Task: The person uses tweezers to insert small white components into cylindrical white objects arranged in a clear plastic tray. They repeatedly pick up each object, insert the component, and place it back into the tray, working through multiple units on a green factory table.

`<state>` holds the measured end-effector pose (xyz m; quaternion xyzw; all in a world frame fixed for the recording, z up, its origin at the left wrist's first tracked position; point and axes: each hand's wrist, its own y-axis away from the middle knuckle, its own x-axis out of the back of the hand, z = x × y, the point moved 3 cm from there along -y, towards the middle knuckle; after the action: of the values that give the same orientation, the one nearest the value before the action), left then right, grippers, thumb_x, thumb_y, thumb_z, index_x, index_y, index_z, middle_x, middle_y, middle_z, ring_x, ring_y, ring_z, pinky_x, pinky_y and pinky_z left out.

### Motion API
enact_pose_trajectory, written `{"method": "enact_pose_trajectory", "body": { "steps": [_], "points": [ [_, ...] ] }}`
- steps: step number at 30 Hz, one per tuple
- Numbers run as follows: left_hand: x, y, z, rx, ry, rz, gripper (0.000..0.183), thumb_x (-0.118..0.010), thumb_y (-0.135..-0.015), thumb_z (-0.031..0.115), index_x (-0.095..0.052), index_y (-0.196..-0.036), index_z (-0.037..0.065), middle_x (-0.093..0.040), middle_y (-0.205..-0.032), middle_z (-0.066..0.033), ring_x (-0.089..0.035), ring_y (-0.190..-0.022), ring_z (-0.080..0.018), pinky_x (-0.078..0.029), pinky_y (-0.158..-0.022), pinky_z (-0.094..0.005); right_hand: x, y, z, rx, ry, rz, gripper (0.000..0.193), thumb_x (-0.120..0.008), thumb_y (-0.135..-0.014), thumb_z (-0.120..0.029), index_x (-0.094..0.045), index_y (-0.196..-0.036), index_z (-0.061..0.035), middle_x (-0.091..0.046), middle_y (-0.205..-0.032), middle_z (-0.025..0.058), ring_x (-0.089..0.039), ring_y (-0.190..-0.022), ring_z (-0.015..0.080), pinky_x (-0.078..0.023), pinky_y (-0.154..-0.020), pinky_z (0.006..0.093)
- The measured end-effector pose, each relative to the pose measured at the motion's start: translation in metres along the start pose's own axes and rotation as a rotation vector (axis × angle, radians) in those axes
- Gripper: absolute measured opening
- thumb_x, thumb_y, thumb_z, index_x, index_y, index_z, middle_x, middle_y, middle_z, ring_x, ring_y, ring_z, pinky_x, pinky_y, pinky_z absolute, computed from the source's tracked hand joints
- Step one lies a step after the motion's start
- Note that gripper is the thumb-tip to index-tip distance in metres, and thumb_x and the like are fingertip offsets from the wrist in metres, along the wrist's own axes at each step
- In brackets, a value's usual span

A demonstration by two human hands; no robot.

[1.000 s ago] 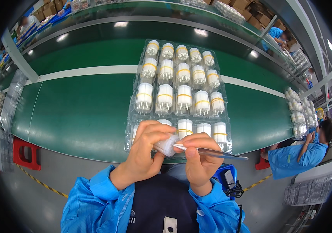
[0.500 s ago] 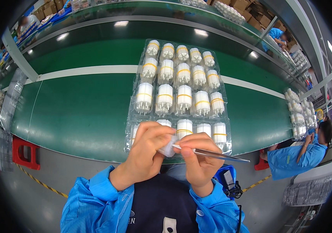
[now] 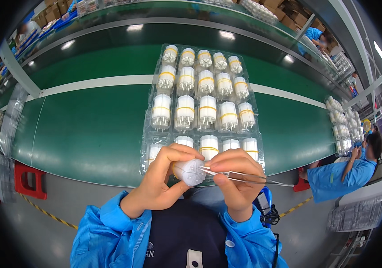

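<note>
My left hand (image 3: 158, 179) is closed around a white cylindrical plastic part (image 3: 189, 173) with a yellow band, its end face with small holes turned up and to the right. Pinched in my right hand (image 3: 240, 184) is a pair of silver tweezers (image 3: 255, 178), tips at that end face. Whether the tips touch it or grip something small, I cannot tell. Just beyond both hands lies a clear plastic tray (image 3: 146, 129) with rows of similar white parts (image 3: 207, 109), each with a yellow band and several metal pins.
The tray rests on a green conveyor belt (image 3: 83, 125) with a white stripe. Red stools (image 3: 30, 181) stand at its near side. At right, a co-worker in a blue smock (image 3: 342, 178) works by more filled trays (image 3: 342, 129). A blue bin (image 3: 267, 196) with black cable is beside me.
My left hand has turned the white part so its holed end face shows more. The tweezers' two arms now appear further apart, and my right hand has shifted slightly right.
</note>
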<state>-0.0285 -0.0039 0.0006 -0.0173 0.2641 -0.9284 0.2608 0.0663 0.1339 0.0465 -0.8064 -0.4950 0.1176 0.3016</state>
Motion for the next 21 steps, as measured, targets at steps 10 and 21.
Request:
{"method": "enact_pose_trajectory", "body": {
  "steps": [10,21],
  "points": [
    [0.003,0.0,0.001,-0.003,-0.037,-0.021,0.053,-0.063,-0.077,-0.016,-0.043,-0.121,0.004,-0.053,-0.123,-0.0194,-0.056,-0.114,-0.027,-0.048,-0.095,-0.0375,-0.001,0.001,0.001,-0.067,-0.011,0.022,0.013,-0.074,-0.077,0.0,-0.071,-0.09,0.0012,-0.07,-0.089,0.0138,-0.069,-0.079,0.023,-0.055,-0.068,0.0302],
    [0.004,-0.001,-0.001,-0.059,-0.006,-0.012,0.049,-0.064,-0.08,-0.013,-0.043,-0.12,0.006,-0.053,-0.122,-0.02,-0.056,-0.113,-0.028,-0.048,-0.093,-0.0393,-0.007,0.011,0.008,-0.12,-0.22,0.145,0.01,-0.07,-0.083,0.003,-0.068,-0.093,0.0035,-0.069,-0.09,0.0171,-0.067,-0.082,0.0215,-0.054,-0.07,0.0311]
  ]
}}
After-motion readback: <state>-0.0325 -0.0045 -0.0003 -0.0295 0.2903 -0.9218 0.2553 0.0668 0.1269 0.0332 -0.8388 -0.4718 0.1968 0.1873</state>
